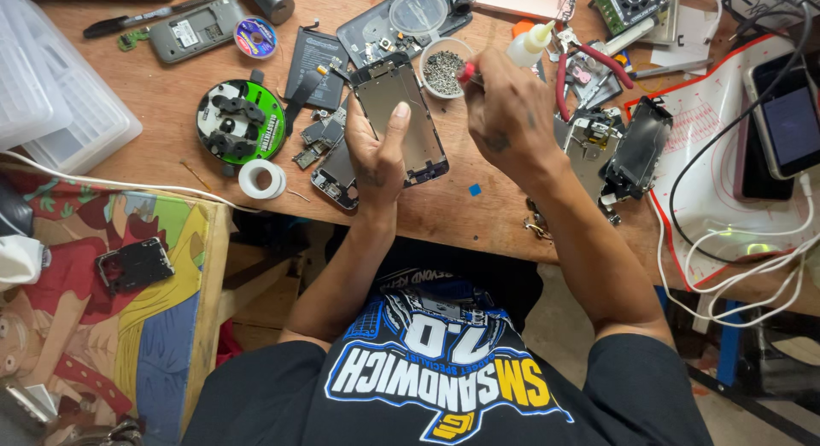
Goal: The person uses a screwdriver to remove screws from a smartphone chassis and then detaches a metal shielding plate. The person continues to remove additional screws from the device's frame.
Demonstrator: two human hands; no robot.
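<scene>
- Head view: the left hand (376, 151) grips the bare phone screen frame (400, 117), thumb across it.
- The right hand (508, 113) pinches a red-handled screwdriver (466, 71).
- Beyond, screw dish (445, 69); the frame seems stripped, reassembly pending.

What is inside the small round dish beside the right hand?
The round dish holds a heap of tiny grey screws. The right hand covers its right edge; the bottom is hidden.
</scene>
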